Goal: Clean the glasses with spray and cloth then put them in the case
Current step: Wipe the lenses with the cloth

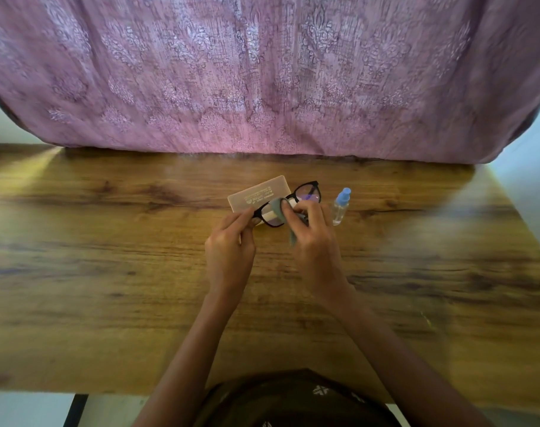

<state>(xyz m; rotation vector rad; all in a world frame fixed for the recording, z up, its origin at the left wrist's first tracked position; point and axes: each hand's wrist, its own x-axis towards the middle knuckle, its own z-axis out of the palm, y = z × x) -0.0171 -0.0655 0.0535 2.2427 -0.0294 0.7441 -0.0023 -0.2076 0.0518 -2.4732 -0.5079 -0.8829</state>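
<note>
Black-framed glasses (307,192) are held above the wooden table (108,272). My left hand (230,245) pinches the left end of the frame. My right hand (313,238) presses a grey cloth (276,206) against the left lens, and a tail of the cloth hangs below my fingers. Behind the glasses lies a translucent beige case (256,192), shut as far as I can tell, with printed text on its lid. A small clear spray bottle (340,208) with a blue cap lies just right of my right hand.
A pink patterned curtain (262,75) hangs along the table's far edge. The near table edge is close to my body, and a dark table leg (76,409) shows at the lower left.
</note>
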